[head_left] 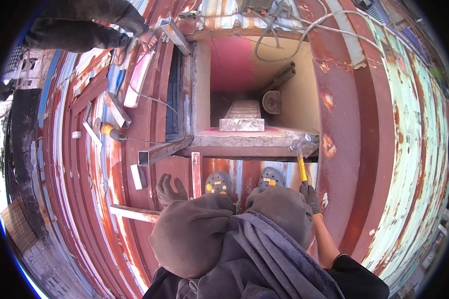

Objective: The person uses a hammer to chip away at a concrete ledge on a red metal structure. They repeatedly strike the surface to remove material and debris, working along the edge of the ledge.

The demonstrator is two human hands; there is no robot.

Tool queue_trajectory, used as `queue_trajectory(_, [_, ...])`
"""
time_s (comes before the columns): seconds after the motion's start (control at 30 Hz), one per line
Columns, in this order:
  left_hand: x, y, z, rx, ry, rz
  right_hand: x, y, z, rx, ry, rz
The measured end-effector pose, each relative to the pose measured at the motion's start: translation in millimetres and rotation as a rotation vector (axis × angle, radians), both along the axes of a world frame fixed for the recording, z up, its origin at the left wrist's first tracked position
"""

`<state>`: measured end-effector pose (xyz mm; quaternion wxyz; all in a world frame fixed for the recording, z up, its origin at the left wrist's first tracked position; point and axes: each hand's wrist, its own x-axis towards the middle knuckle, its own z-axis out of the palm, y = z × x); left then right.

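Note:
My right hand, in a dark grey glove, grips a hammer by its yellow and black handle. The hammer's head is at the right front corner of a square roof opening, by its rough cement edge; I cannot tell whether it touches. To the left of my knees, my gloved left hand has its fingers spread and holds nothing. Near it are a red and white metal strip, a short whitish piece and a long rusty bar.
Inside the opening, pink and cream walls drop to steps and a round bucket-like container. An angle grinder and square metal tubes lie on rusty roofing at left. Cables cross the far edge. Another person's legs are at far left.

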<state>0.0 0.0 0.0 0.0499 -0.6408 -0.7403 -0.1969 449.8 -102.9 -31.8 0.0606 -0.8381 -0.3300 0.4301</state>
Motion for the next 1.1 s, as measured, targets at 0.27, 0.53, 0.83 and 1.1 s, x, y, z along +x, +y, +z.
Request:
queue_trajectory(0.27, [-60.5,195.4,71.3,-0.768,0.07,-0.015,35.5,144.2,0.4,-0.109,0.114,0.071])
queue_trajectory(0.53, [-82.9,173.7,24.4,-0.68,-0.395,0.127,51.3,278.8,-40.7,0.05,-0.357,0.338])
queue_trajectory(0.83, [-36.7,189.3,27.8,-0.652,-0.331,0.164,143.0,203.0,-170.3,-0.583,-0.525,0.61])
queue_trajectory(1.1, [-56.0,175.9,45.0,-0.697,-0.273,0.195,20.9,393.8,-11.2,-0.229,-0.149,0.299])
